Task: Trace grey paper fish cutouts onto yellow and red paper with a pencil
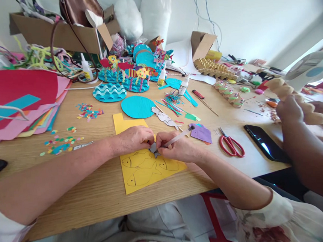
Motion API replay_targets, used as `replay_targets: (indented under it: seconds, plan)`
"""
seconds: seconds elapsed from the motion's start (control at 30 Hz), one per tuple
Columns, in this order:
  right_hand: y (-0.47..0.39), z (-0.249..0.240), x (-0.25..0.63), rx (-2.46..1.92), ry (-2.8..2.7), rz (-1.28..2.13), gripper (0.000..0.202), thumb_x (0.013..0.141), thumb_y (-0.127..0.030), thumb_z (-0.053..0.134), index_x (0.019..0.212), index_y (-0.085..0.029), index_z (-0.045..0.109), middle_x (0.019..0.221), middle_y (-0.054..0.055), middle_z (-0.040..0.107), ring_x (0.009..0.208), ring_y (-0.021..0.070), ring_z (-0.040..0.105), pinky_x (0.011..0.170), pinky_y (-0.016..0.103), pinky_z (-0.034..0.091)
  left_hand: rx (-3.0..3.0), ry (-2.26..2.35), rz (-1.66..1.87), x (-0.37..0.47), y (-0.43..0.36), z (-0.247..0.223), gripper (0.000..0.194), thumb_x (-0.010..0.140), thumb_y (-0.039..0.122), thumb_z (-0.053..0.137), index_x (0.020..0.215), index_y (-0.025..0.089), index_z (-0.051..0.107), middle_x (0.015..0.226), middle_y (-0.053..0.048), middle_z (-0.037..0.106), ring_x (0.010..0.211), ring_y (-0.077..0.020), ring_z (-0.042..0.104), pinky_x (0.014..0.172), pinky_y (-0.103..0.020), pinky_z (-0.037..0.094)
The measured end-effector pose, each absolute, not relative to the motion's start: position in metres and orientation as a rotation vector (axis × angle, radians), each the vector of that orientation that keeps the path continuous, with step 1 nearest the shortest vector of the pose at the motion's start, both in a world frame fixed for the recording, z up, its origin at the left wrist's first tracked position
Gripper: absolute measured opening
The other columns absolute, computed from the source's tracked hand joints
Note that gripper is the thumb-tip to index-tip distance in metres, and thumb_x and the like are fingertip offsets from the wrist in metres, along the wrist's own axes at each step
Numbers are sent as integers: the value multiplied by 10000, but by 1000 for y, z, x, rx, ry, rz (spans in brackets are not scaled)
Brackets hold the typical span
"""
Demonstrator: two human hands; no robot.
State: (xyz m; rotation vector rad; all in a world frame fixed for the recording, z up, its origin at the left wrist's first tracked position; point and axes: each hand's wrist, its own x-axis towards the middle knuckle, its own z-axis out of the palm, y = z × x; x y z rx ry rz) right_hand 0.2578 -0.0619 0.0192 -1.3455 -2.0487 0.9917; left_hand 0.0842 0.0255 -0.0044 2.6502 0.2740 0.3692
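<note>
A yellow sheet [140,181] with fish outlines drawn on it lies at the table's front edge. Over its upper part, my left hand [136,138] is closed, its fingertips on a small grey cutout [153,148] that rests on the sheet. My right hand [180,145] grips a slim pen [177,137], its tip down at the cutout and its far end pointing up to the right. The fingers of both hands nearly meet. Just behind the sheet are a blue oval [137,107] and a white fish-shaped cutout [165,118].
Red-handled scissors [231,146] and a black phone [267,143] lie to the right, near another person's hands [290,111]. Paper dots [60,145] and coloured sheets [18,99] are on the left. Glue bottles [183,85] and finished crafts [139,79] stand behind.
</note>
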Motion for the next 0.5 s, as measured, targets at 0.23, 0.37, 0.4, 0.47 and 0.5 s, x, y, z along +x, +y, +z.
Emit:
replay_targets:
  seconds: [0.23,0.37,0.4,0.47,0.5]
  plan:
    - [-64,16,257,-1306,-2033,962,152,633,-28,484,663,-165,543,610,-43,536,521,62,445,478,172,345,2641,278,370,84,26,-4,116,787,69,605,781,163,673,865,-21,671,834,-145,619,747,-221,458]
    - [-63,14,256,-1313,-2046,924,133,642,-44,496,662,-167,542,638,-26,567,547,74,466,499,184,357,2639,283,372,84,26,-6,107,788,74,609,779,158,674,855,-24,670,823,-150,618,738,-225,459]
    - [-63,14,256,-1318,-2049,916,129,645,-49,498,662,-168,542,638,-24,568,550,76,468,502,186,358,2638,283,373,84,26,-6,105,790,76,610,781,158,675,853,-24,669,821,-150,618,737,-226,459]
    - [-62,14,255,-1330,-2048,904,126,650,-53,498,662,-171,541,632,-26,565,553,79,470,506,189,359,2634,281,374,84,26,-6,104,796,82,607,785,158,678,849,-25,668,819,-151,616,737,-229,458]
    - [-63,14,254,-1335,-2046,900,128,650,-52,497,660,-173,539,628,-28,561,551,78,469,507,190,358,2632,279,375,84,26,-7,104,799,84,605,785,156,679,845,-26,668,817,-151,616,736,-229,459]
